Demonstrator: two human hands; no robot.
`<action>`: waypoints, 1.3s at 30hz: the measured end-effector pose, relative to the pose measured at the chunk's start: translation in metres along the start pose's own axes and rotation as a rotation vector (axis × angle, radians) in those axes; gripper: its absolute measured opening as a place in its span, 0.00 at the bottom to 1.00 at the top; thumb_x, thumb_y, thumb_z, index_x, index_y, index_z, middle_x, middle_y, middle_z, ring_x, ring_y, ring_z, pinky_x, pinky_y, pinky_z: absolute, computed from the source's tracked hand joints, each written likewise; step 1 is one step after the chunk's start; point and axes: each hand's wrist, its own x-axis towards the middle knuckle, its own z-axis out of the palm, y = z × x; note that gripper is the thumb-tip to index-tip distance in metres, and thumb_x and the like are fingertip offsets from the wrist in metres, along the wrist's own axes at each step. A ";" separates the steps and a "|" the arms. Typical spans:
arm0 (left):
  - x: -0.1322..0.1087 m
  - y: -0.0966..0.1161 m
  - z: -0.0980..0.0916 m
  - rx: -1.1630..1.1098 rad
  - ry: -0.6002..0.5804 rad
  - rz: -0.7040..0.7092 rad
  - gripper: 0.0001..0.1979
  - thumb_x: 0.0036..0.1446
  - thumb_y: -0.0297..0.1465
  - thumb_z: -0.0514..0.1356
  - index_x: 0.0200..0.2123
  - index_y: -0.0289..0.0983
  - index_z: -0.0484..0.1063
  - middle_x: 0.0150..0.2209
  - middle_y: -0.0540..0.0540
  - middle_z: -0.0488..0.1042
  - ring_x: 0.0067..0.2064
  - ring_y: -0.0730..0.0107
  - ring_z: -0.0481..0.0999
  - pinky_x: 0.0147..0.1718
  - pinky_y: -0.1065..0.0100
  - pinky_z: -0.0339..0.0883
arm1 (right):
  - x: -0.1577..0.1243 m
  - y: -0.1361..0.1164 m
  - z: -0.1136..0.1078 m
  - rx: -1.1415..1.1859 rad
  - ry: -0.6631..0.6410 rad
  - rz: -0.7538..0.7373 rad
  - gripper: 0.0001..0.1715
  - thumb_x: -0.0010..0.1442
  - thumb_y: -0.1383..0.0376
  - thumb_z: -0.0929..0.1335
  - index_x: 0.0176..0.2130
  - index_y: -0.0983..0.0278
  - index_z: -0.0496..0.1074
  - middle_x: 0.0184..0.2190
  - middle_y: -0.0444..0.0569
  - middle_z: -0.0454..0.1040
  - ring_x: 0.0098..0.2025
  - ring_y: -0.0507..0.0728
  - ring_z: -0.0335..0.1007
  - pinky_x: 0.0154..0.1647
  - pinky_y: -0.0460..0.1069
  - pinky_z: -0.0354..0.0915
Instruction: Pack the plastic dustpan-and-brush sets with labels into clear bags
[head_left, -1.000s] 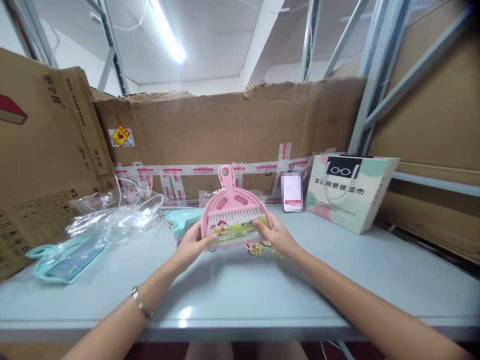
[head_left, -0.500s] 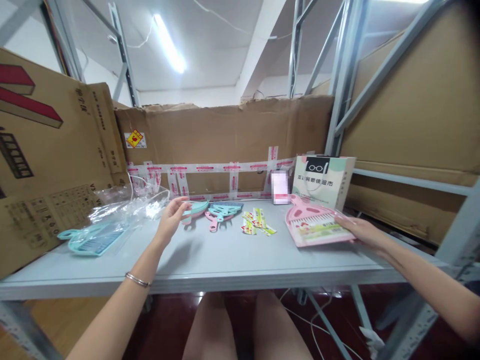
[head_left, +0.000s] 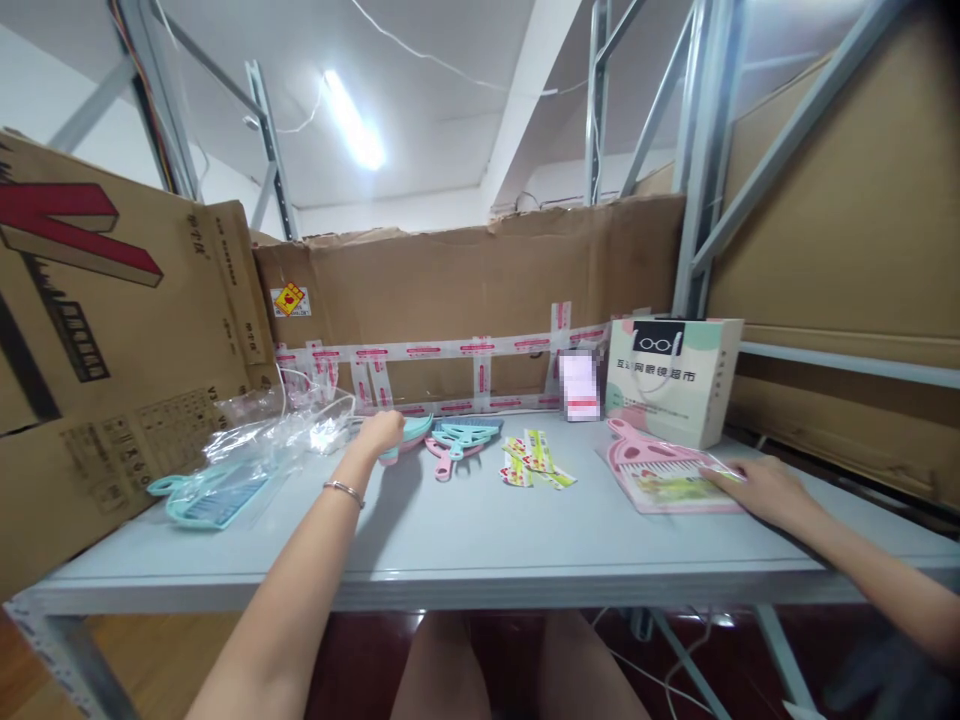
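Note:
My left hand (head_left: 382,432), its fingers closed, is at the handle end of the stacked dustpans (head_left: 414,432), teal over pink; the fingertips are partly hidden. At the right, my right hand (head_left: 772,490) grips the corner of a pink dustpan with a brush (head_left: 645,455), which lies on the table in a clear bag with a green-and-white label card (head_left: 667,487). Between the hands are several teal and pink small brushes (head_left: 461,437) in a pile. Beside them lie several loose label cards (head_left: 536,460), spread over one another.
A teal dustpan set (head_left: 217,500) in clear plastic lies at the left, by crumpled clear bags (head_left: 255,435). A paper carrier bag (head_left: 675,380) and a blurred upright phone-like object (head_left: 580,385) stand at the back. Cardboard boxes (head_left: 112,330) and metal posts (head_left: 694,240) surround the grey table (head_left: 465,540).
My left hand has moved forward to the stacked dustpans, its fingers closing. My right hand has lowered the bagged pink dustpan flat onto the table. The view has shifted slightly.

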 end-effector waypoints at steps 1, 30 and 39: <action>0.003 0.005 0.005 0.048 -0.025 -0.007 0.12 0.51 0.34 0.54 0.28 0.33 0.75 0.37 0.32 0.76 0.42 0.49 0.74 0.41 0.59 0.63 | 0.000 0.000 0.001 -0.052 -0.044 -0.007 0.09 0.38 0.60 0.73 0.22 0.61 0.72 0.27 0.61 0.73 0.36 0.65 0.69 0.34 0.54 0.60; -0.050 0.046 -0.026 0.278 0.555 1.248 0.10 0.59 0.22 0.49 0.31 0.38 0.67 0.46 0.49 0.74 0.53 0.72 0.68 0.60 0.55 0.44 | -0.046 -0.251 0.005 1.006 -1.097 -0.315 0.32 0.44 0.53 0.72 0.47 0.62 0.67 0.45 0.53 0.72 0.43 0.60 0.70 0.42 0.53 0.66; -0.046 0.042 0.022 -0.961 -0.003 0.153 0.24 0.61 0.44 0.40 0.54 0.37 0.57 0.52 0.38 0.67 0.48 0.64 0.71 0.41 0.62 0.67 | -0.081 -0.252 0.062 1.280 -0.778 0.011 0.19 0.43 0.60 0.72 0.37 0.60 0.70 0.33 0.46 0.76 0.35 0.59 0.71 0.37 0.53 0.66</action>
